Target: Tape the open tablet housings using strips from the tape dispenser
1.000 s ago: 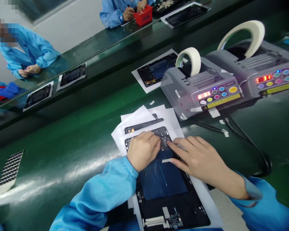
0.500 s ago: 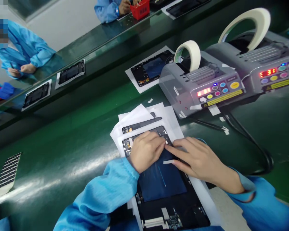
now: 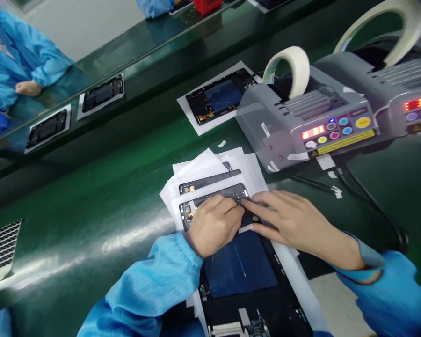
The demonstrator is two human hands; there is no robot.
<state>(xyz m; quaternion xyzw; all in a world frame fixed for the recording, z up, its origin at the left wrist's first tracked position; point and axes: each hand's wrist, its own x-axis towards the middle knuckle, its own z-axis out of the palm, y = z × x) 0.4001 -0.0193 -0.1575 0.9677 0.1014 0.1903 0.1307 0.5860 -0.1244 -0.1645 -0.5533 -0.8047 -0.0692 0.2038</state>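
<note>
An opened black tablet with a blue battery lies on white paper sheets in front of me. My left hand rests on its upper part, fingers curled and pressed down near the top edge. My right hand lies beside it, fingers stretched forward and fingertips touching the same spot at the tablet's top. A small strip of white tape sticks to a finger of my right hand. A second black part lies on the paper just beyond.
Two grey tape dispensers with masking-tape rolls stand at the right, cables trailing toward me. Another open tablet lies behind. More tablets sit on the far belt. Other people in blue sleeves work opposite.
Both hands have shifted slightly up the tablet toward its top edge, fingertips meeting there. The view has tilted a little.
</note>
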